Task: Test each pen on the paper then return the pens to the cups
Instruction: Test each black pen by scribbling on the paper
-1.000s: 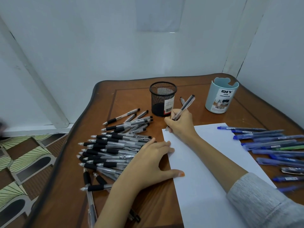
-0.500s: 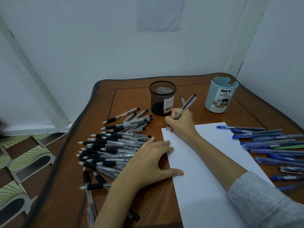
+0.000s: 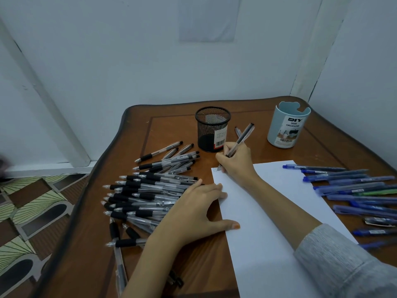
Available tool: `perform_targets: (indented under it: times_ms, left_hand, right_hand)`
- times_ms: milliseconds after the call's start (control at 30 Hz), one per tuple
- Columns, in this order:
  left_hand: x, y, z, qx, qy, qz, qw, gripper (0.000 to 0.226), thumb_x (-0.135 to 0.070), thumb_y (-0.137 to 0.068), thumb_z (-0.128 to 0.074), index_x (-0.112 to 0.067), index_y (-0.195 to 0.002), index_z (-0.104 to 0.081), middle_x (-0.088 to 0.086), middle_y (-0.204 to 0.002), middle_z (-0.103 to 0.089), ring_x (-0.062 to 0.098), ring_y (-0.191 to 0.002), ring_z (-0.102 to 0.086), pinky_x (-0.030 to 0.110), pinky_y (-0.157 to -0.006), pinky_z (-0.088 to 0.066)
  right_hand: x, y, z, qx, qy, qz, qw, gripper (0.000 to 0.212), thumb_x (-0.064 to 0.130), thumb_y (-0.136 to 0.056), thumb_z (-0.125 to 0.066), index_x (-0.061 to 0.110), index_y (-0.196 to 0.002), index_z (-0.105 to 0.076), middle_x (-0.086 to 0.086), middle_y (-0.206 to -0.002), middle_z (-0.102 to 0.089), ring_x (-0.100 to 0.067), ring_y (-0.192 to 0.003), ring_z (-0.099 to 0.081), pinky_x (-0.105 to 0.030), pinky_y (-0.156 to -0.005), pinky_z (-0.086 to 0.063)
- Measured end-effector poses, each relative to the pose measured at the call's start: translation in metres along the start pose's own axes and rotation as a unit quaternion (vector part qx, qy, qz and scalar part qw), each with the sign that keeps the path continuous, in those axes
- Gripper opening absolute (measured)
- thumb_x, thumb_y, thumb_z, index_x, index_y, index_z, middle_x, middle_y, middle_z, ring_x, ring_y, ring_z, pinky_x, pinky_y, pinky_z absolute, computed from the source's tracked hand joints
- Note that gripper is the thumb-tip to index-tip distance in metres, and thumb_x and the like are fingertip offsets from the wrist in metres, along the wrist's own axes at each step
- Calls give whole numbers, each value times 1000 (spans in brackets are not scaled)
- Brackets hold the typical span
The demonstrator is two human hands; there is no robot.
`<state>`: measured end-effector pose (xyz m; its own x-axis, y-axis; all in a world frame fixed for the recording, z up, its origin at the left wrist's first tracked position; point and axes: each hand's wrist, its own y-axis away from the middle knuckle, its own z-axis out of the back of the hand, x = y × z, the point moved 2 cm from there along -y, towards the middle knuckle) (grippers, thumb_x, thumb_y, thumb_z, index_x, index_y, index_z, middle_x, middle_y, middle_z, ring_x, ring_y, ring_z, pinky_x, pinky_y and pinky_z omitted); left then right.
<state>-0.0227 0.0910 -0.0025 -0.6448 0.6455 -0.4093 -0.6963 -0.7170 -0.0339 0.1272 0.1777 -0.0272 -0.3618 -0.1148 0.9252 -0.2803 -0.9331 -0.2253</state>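
Little has shifted: mid-frame, the right hand (image 3: 236, 163) still pinches the pen (image 3: 242, 136), tip at the paper's (image 3: 279, 211) upper-left corner by faint marks (image 3: 214, 169), while the left hand (image 3: 193, 211) lies flat on its edge, so this test looks unfinished.

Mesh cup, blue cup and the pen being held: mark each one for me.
mesh cup (image 3: 206, 136), head view, on its wire wall left of the sticker.
blue cup (image 3: 287, 130), head view, on its labelled front.
pen (image 3: 242, 137), head view, mid-barrel.
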Motion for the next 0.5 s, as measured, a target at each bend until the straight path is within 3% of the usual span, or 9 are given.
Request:
perform_targets:
  times_ms: [167,333,500]
  left_hand:
    - [-1,1,2,4,3,5,1000,74,-64,-79,-56,-29,-142,-37,-13,-153,-26,1,-139,-14,13,-101,9]
    - [-2,2,2,5,-4,6,1000,75,-65,-79,-56,-28,-142,-39,-12,-152,-29,-1,-138,-16,12,-102,9]
    - [-4,3,4,6,-9,1,1000,74,-64,-80,-55,-27,-141,-40,-11,-152,-30,0,-138,-17,13,-102,8]
  right_hand:
    - [8,2,14,-25,-201,-117,972,29,17,-95,-56,8,-68,-50,-5,-53,-52,-7,-35,-44,-17,-33,-31]
    - [23,1,29,-32,-187,-73,979,23,41,-101,-38,22,-93,-48,3,-50,-43,-7,-40,-38,-19,-39,-33]
    - [26,14,44,11,-107,-25,994,26,28,-103,-39,16,-98,-62,2,-50,-48,-6,-44,-44,-19,-47,-40]
